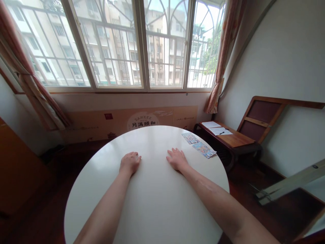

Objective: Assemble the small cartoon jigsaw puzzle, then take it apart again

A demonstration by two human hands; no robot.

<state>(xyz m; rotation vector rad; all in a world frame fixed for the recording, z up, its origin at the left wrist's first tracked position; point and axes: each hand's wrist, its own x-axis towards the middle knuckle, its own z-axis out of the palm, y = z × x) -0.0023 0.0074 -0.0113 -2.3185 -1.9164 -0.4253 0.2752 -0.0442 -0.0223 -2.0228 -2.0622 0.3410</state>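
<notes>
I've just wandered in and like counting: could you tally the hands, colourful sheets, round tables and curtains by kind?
Hands: 2 (left hand, right hand)
Colourful sheets: 2
Round table: 1
Curtains: 2
Total: 7

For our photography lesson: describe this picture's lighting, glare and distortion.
Head view: bright daylight washes out the buildings beyond the window; head view: pale sheen on the far part of the white table; head view: window uprights splay, suggesting wide-angle distortion.
</notes>
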